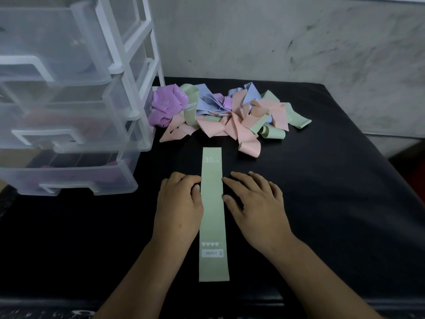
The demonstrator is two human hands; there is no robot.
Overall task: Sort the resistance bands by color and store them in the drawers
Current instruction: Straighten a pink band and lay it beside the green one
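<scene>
Plain indoor room: stained grey wall (299,42), black-covered table (322,180), clear plastic drawers (64,107).

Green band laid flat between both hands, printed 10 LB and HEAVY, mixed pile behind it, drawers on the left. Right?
Not quite. In the head view the flat green band reads 30 LB, not 10 LB. The rest holds: HEAVY is printed near its close end, the left hand and right hand flank it, the mixed pile lies behind, the drawers stand left.

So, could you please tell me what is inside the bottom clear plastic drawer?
Through the bottom clear plastic drawer, purple and pinkish material shows, blurred by the frosted front; whether these are bands, and how many, cannot be told.
</scene>
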